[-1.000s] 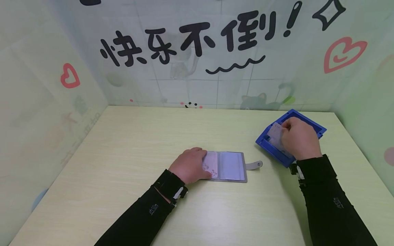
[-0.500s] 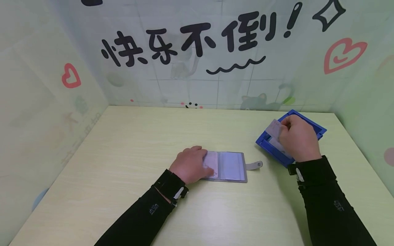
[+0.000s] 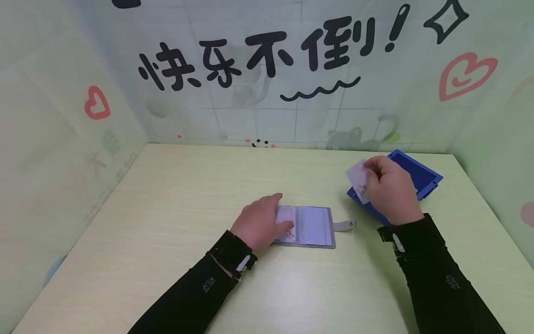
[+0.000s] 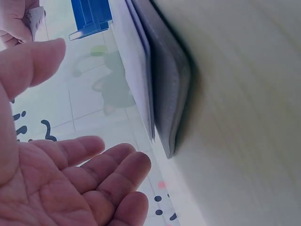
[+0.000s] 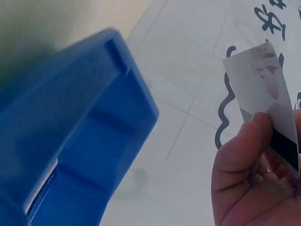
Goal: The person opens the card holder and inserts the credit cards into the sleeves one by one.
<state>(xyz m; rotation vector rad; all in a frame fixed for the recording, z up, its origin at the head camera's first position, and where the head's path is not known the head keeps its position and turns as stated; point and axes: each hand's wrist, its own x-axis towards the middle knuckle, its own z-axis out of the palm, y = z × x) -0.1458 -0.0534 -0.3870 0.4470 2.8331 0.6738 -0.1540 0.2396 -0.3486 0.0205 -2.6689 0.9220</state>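
An open card holder (image 3: 315,226) with clear sleeves and a grey cover lies on the table. A pink printed card shows in its left sleeve, partly hidden by my left hand (image 3: 259,223). In the left wrist view that hand's fingers (image 4: 120,174) are spread and loosely bent beside the holder's cover (image 4: 175,89), gripping nothing. My right hand (image 3: 392,189) pinches a small pale card (image 3: 357,178) between thumb and fingers over the left side of a blue tray (image 3: 418,172). The right wrist view shows the card (image 5: 256,77) raised clear of the tray (image 5: 113,117).
The holder's grey snap strap (image 3: 345,225) sticks out to the right toward the tray. The pale wooden table (image 3: 200,178) is bounded by a printed back wall (image 3: 271,120) and side walls. The tray stands near the back right corner.
My right hand has lifted the card out of the blue tray and moved it left. My left thumb and fingers have spread and come up from the holder, which stays in place.
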